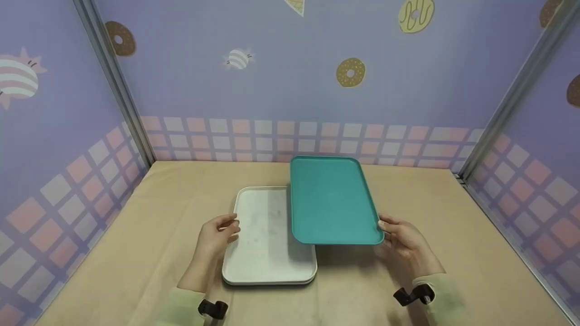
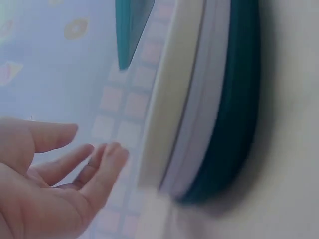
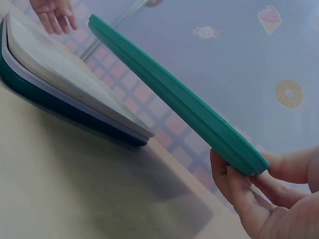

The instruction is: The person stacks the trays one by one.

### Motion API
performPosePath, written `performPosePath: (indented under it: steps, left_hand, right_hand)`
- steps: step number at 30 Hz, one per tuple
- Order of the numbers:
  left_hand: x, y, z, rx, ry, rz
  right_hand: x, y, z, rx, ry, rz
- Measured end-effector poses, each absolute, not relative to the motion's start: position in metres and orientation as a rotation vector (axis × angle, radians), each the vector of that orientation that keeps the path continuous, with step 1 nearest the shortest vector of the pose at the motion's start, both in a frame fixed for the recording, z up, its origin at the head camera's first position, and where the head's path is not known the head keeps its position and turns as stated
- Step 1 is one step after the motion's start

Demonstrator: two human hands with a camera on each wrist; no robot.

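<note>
A teal tray (image 1: 333, 199) is held up by my right hand (image 1: 405, 240), which pinches its near right corner, thumb on top and fingers beneath. In the right wrist view the teal tray (image 3: 179, 102) hangs tilted above the table. Under its left part lies a stack of trays, topped by a white tray (image 1: 263, 235). The left wrist view shows a pale lilac tray (image 2: 199, 109) below the white one and a dark teal tray (image 2: 239, 109) at the bottom. My left hand (image 1: 216, 235) hovers beside the stack's left edge, fingers loosely bent, holding nothing.
The stack stands on a table with a beige cloth (image 1: 181, 190). Purple walls (image 1: 281, 90) with sweets and a checkered band enclose the back and both sides. Metal posts (image 1: 120, 90) mark the corners. The raised tray casts a shadow (image 3: 124, 169) on the cloth.
</note>
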State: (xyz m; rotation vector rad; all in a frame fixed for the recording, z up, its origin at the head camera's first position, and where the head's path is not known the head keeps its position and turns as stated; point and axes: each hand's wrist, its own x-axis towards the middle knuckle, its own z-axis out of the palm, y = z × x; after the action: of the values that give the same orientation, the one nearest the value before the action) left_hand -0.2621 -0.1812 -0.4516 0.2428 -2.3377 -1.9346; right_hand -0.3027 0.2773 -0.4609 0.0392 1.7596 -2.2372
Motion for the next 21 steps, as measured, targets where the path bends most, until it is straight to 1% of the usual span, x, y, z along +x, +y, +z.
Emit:
performPosePath:
  steps: [3, 10, 14, 21]
  left_hand:
    - [-0.259, -0.168, -0.452, 0.209, -2.246, -2.094]
    - [-0.253, -0.150, -0.454, 0.038, -2.208, -2.331]
    - [-0.252, -0.144, -0.456, 0.051, -2.207, -2.341]
    - [-0.254, -0.148, -0.455, 0.177, -2.224, -2.203]
  right_hand:
    - [-0.300, 0.267, -0.461, 0.030, 1.745, -2.239]
    - [-0.293, 0.243, -0.463, 0.015, 1.687, -2.260]
    - [-0.288, 0.228, -0.465, 0.018, 1.701, -2.247]
    - [-0.276, 0.202, -0.468, -0.058, 1.679, -2.236]
